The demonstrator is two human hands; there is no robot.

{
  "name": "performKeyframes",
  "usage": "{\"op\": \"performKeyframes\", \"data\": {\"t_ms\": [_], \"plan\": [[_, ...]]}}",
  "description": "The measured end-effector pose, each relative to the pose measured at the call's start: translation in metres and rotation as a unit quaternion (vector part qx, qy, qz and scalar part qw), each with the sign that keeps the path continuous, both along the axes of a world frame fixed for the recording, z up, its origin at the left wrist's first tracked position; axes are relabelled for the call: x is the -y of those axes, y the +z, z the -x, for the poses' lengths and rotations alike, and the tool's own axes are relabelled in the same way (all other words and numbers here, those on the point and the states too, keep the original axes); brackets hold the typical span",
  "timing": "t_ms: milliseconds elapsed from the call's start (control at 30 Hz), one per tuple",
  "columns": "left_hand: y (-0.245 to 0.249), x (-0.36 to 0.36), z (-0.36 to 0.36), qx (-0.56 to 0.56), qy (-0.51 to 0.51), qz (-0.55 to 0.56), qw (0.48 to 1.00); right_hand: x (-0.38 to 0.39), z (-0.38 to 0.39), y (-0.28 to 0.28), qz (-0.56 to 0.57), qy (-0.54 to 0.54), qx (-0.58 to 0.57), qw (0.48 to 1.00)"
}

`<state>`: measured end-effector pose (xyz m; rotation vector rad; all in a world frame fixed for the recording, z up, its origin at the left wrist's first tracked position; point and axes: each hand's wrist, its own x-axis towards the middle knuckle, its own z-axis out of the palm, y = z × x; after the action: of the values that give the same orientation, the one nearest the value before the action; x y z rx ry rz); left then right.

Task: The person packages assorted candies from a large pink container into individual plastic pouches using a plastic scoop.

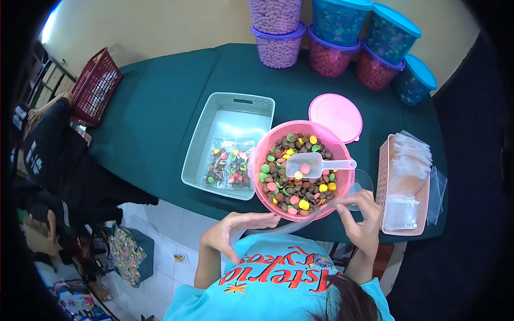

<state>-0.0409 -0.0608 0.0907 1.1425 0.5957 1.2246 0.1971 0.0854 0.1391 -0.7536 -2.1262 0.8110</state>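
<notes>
A clear plastic bag (292, 227) stretches along the near rim of a pink tub (259, 187). My right hand (361, 216) pinches one end of the bag between thumb and fingers. My left hand (230, 231) is by the bag's other end, fingers stretched out and thumb spread apart, close to the tub's left rim. Brown, pink, green and yellow round candies (300, 200) fill much of the tub. A clear scoop (308, 165) lies on top of them, its handle across the right rim, with a few candies in it.
Left of the tub, a pale green basket (194, 144) holds filled candy bags (231, 166). A pink basket (381, 182) of clear bags stands right. Behind lie a pink lid (335, 117) and stacked candy tubs (334, 32). A maroon basket (96, 88) and another person (51, 144) are left.
</notes>
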Motion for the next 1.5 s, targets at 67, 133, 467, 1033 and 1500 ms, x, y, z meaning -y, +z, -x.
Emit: {"op": "performKeyframes", "data": {"t_ms": [67, 133, 467, 1033, 1500], "plan": [[0.007, 0.013, -0.008, -0.136, 0.128, 0.068, 0.98, -0.006, -0.004, -0.002, 0.037, -0.042, 0.003, 0.998], [0.002, 0.017, -0.023, -0.172, 0.2, 0.102, 0.959, -0.013, -0.01, -0.01, 0.058, -0.034, 0.002, 0.998], [-0.008, 0.005, -0.069, -0.097, 0.529, 0.062, 0.841, -0.006, -0.019, -0.027, 0.222, 0.093, -0.039, 0.97], [0.005, 0.001, 0.001, -0.213, 0.327, 0.08, 0.917, 0.018, -0.008, -0.03, 0.406, 0.105, -0.155, 0.895], [0.019, -0.023, 0.094, -0.04, 0.149, -0.001, 0.988, 0.035, 0.001, 0.012, 0.189, 0.146, 0.035, 0.97]]}}
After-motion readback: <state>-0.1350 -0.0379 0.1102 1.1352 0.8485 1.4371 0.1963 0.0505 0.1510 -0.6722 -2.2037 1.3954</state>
